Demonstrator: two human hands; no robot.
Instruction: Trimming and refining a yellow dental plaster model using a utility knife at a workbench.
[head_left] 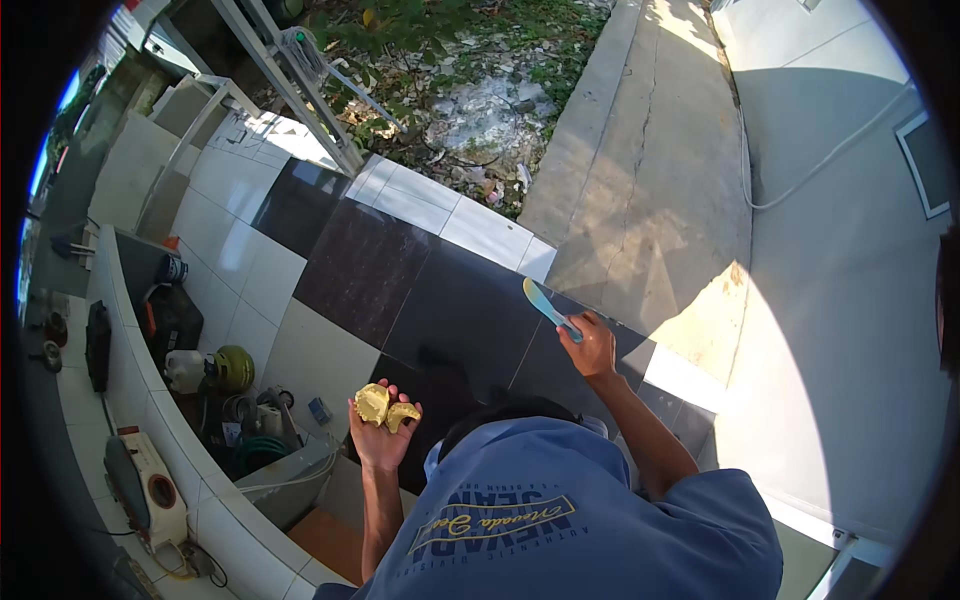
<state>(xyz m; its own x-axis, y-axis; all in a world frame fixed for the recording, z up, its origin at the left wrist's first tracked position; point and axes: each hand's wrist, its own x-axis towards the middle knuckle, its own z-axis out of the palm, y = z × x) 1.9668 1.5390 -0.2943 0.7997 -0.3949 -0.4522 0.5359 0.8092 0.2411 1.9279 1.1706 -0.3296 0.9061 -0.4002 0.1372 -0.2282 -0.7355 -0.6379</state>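
My left hand [382, 440], low and left of centre, cradles two irregular yellow molded pieces [372, 403] in its palm, fingers curled up around them; they look like plaster dental casts, one of them horseshoe-shaped. My right hand [592, 350], right of centre, grips a light blue spatula [540, 300] by its handle, the broad blade pointing up and forward over the dark floor tiles. My blue T-shirt [590, 500] fills the bottom middle.
A curved tiled counter [175, 430] on the left carries a cream machine [145, 480]. Behind it sit a green gas cylinder [235, 370], white jug and black case [175, 320]. Metal poles [310, 100] stand ahead beside rubble and plants. A concrete path [615, 180] and grey wall [830, 300] lie right.
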